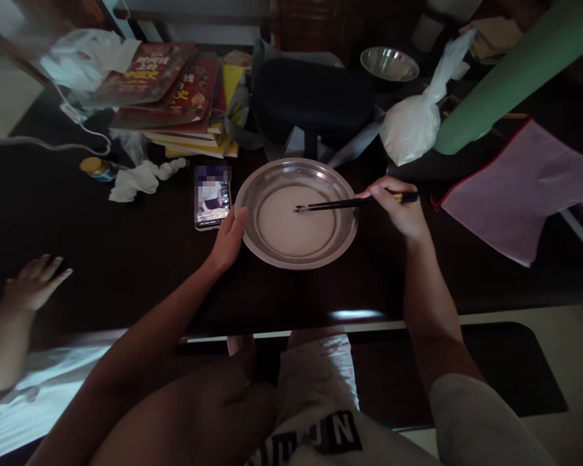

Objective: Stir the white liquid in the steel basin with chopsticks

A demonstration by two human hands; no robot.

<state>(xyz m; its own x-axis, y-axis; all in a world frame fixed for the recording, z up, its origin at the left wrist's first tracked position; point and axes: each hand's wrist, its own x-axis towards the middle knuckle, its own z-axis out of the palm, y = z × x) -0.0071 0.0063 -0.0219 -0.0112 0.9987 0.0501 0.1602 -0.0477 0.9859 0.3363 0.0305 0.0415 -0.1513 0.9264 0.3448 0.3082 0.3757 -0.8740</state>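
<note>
Left hand (pixel 229 238) braces the rim of the rigid, likely slippery steel plate (pixel 272 254); right hand (pixel 398 208) pinches thin, stiff chopsticks (pixel 342 204) near their tops, tips dipped in pale batter (pixel 291 230).

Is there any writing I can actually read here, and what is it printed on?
"UN": large white letters, cut off on both sides, on a dark band of the shorts.
Book covers in the stack: yellow titles, too blurred to read.
Phone screen: blurred, nothing readable.
Small jar: label too small to read.
Plate and chopsticks: no markings visible.
</note>
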